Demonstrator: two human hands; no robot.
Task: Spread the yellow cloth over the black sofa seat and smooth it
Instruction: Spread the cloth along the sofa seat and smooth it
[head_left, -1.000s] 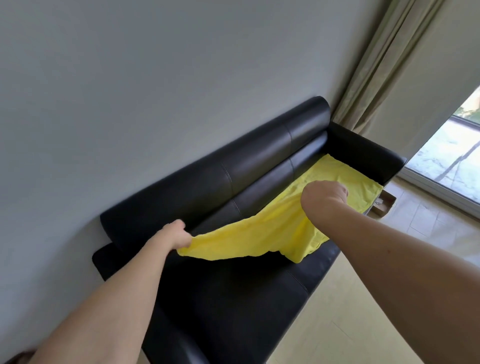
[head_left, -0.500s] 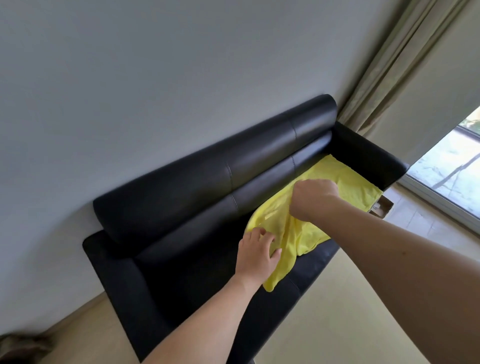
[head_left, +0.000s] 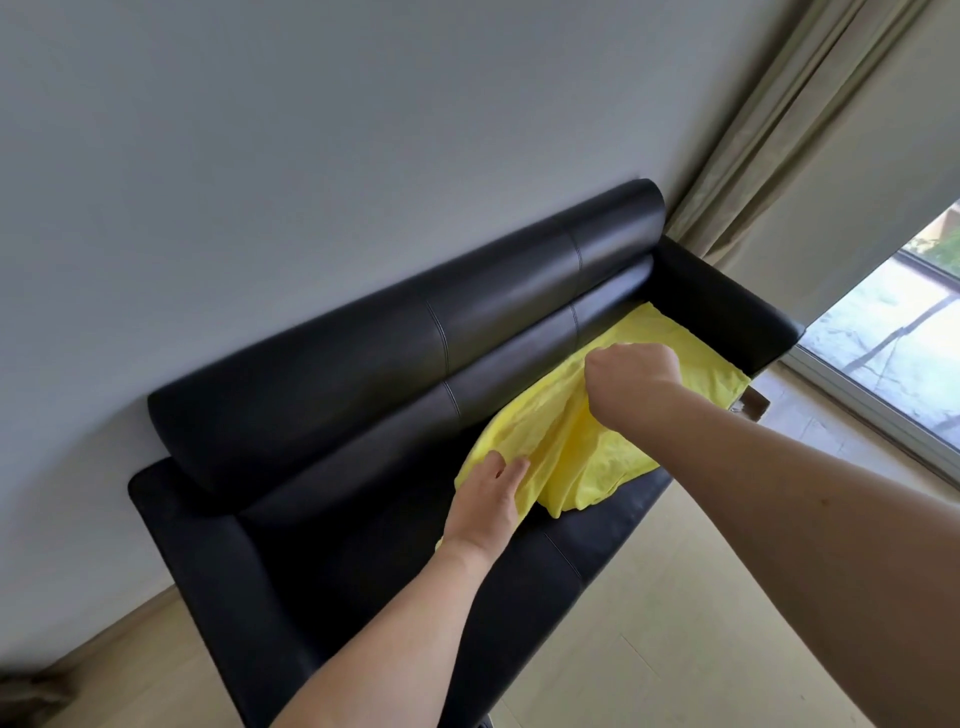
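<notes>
A yellow cloth (head_left: 597, 447) lies bunched on the right half of the black sofa seat (head_left: 363, 561). Its far end reaches the right armrest (head_left: 727, 306). My right hand (head_left: 631, 374) is a fist that grips a raised fold in the middle of the cloth. My left hand (head_left: 488, 499) lies flat with straight fingers on the cloth's near left edge, pressing it onto the seat. The seat's left half shows bare black leather.
The sofa stands against a grey wall (head_left: 311, 156). A beige curtain (head_left: 810, 104) hangs behind the right armrest, beside a glass door (head_left: 893, 353). A small cardboard piece (head_left: 753, 405) lies on the pale floor (head_left: 675, 623) by the sofa's right end.
My left hand let go of the stretched cloth corner at the sofa's left and moved right onto the cloth. The cloth fell back into a bunch. The right hand has kept its grip.
</notes>
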